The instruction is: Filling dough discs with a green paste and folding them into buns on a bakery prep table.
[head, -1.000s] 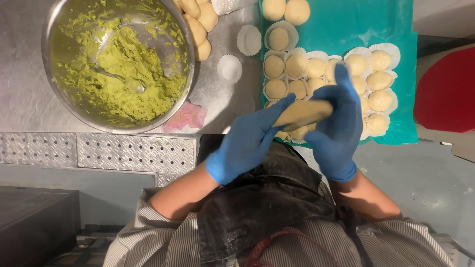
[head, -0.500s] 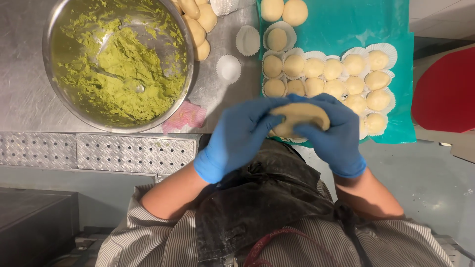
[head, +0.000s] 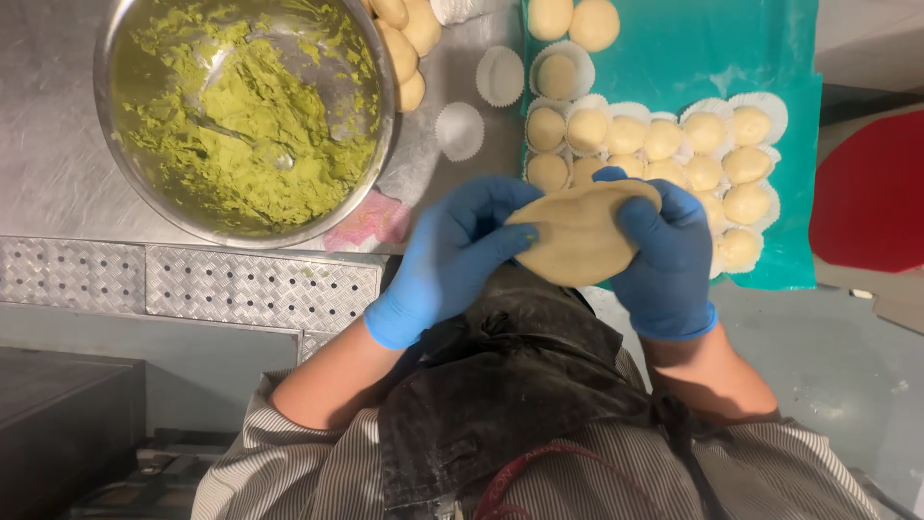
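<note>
A flattened round of pale dough [head: 580, 236] is held up in front of my dark apron. My left hand [head: 452, 255], in a blue glove, grips its left edge with thumb on top. My right hand [head: 667, 252], also gloved in blue, grips its right edge. Just beyond the dough lies a teal mat [head: 731, 58] with several filled dough balls [head: 674, 138] sitting in white paper cups.
A large steel bowl [head: 173, 207] of green paste stands on the metal counter at upper left. Plain dough balls [head: 402, 48] lie beside the bowl. Empty white paper cups [head: 460, 131] and a pink cloth [head: 371, 220] sit between bowl and mat. A red round object [head: 871, 193] is at right.
The dough went from a thick lump pressed between both palms to a flat, wider disc held by its edges. Both hands have spread apart slightly.
</note>
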